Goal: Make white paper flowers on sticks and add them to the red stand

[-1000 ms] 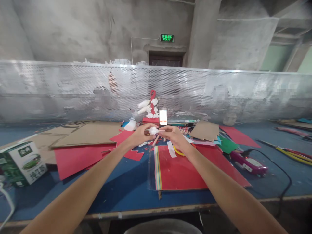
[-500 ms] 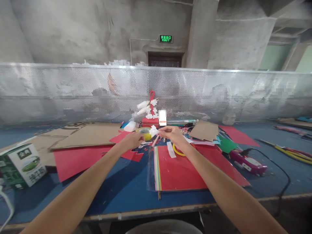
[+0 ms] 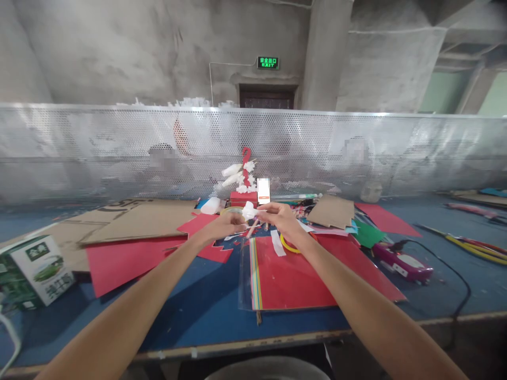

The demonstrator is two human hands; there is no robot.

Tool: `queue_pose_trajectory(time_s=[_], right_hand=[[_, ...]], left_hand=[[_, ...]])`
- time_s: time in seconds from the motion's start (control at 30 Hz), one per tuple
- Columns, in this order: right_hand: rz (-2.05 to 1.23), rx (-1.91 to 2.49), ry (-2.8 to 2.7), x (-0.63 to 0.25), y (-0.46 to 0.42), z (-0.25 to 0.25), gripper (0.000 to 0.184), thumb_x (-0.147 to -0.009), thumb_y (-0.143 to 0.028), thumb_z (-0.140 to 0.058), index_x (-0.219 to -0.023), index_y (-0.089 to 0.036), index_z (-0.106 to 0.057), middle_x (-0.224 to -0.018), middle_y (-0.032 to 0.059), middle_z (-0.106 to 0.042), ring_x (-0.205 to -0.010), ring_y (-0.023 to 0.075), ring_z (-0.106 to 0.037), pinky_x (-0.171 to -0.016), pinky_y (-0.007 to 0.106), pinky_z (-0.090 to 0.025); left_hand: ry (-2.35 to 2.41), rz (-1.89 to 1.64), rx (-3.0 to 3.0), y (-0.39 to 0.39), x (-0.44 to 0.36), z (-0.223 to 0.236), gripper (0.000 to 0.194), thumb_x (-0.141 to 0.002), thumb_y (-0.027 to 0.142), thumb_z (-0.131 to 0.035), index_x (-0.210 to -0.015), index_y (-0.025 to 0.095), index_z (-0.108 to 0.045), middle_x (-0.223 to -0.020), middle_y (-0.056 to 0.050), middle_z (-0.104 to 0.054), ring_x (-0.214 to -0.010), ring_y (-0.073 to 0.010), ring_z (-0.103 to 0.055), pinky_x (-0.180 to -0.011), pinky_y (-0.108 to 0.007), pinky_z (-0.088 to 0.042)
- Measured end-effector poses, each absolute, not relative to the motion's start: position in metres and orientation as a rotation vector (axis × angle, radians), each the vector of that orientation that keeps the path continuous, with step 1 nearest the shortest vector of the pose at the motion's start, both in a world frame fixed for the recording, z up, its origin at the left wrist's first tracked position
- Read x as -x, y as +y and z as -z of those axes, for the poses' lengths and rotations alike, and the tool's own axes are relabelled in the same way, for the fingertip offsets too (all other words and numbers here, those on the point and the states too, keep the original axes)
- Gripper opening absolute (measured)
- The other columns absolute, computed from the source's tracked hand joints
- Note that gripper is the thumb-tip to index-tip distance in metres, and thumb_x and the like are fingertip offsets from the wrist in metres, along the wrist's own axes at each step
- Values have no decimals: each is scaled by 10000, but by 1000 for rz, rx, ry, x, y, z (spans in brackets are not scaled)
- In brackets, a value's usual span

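Note:
My right hand pinches a small white crumpled flower, apparently of paper, between thumb and fingers at the middle of the view. Close on its left is my left hand, fingers closed together; a thin pale sliver shows at their tips, too small to name. A roll of tape lies behind the left hand, mostly hidden by it. Beyond both hands stands a red stand with a hooked top, with several white flowers on it and a red box-like base.
Red sheets in a clear sleeve lie in front. Cardboard and red paper are at left, beside a milk carton. A phone leans behind. At right are a purple corded device and yellow-handled pliers.
My left hand has moved slightly right, closer to the white flower, covering more of the tape roll. The flower has turned a little in my right hand, which stays nearly in place.

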State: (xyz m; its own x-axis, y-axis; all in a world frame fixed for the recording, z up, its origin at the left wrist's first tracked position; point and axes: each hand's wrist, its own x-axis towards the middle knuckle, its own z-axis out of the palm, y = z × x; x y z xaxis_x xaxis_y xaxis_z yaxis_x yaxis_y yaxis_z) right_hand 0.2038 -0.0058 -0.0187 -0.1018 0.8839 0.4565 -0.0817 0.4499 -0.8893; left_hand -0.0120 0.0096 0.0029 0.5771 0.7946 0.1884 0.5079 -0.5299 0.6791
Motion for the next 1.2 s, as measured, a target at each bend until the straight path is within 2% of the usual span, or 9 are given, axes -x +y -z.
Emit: queue_pose_trajectory(time_s=[0.1, 0.27, 0.43, 0.63, 0.77, 0.97, 1.2], right_hand=[[-896, 762, -1490, -202, -12, 14, 307, -665, -338, -777, -910, -159, -736, -829, 71, -743, -744, 185, -680, -653, 278, -504], [-795, 775, -1571, -199, -14, 10, 259, -689, -369, -755, -853, -169, -749, -776, 57, -733, -730, 191, -674, -690, 307, -527], [-732, 739, -1581, -199, -6, 15, 248, -712, -378, -735, -863, -182, -741, -848, 65, -736, -800, 213, -686, -742, 323, -538], [-727, 741, -1618, -200, -7, 16, 221, -742, -381, -715, -866, -198, -735, -827, 57, -732, -768, 218, -695, -729, 323, -539], [-686, 737, -1616, -200, -6, 17, 243, -769, -404, -689, -903, -207, -735, -848, 59, -731, -744, 216, -692, -693, 326, -549], [-585, 797, -1624, -202, -7, 15, 236, -801, -393, -653, -945, -228, -741, -769, 48, -708, -724, 223, -682, -619, 315, -549], [-728, 729, -1583, -200, -12, 10, 281, -767, -420, -681, -925, -193, -733, -783, 48, -699, -701, 199, -674, -642, 332, -587]], left_hand=[[1071, -688, -2083, -1, 2, -6, 257, -768, 393, -642, -700, 150, -591, -583, 26, -486, -520, -94, -392, -503, -239, -265], [896, -843, -1751, -5, -8, -1, 187, -720, 298, -704, -831, 159, -646, -760, -28, -623, -659, -124, -539, -601, -239, -402], [804, -941, -1502, -5, -11, 3, 198, -717, 249, -727, -878, 141, -687, -853, -74, -682, -713, -136, -613, -673, -258, -470], [715, -1003, -1401, -2, -15, 7, 208, -719, 186, -739, -914, 129, -692, -870, -86, -705, -790, -148, -656, -695, -236, -491], [658, -1086, -1299, 0, -19, 10, 206, -714, 143, -742, -909, 108, -685, -893, -95, -713, -775, -134, -663, -695, -220, -499], [601, -1129, -1271, 0, -24, 10, 206, -745, 116, -710, -949, 110, -681, -938, -114, -723, -770, -143, -672, -678, -228, -509], [576, -1137, -1272, 0, -26, 11, 172, -727, 109, -708, -898, 115, -697, -924, -113, -726, -791, -166, -683, -693, -245, -527]])
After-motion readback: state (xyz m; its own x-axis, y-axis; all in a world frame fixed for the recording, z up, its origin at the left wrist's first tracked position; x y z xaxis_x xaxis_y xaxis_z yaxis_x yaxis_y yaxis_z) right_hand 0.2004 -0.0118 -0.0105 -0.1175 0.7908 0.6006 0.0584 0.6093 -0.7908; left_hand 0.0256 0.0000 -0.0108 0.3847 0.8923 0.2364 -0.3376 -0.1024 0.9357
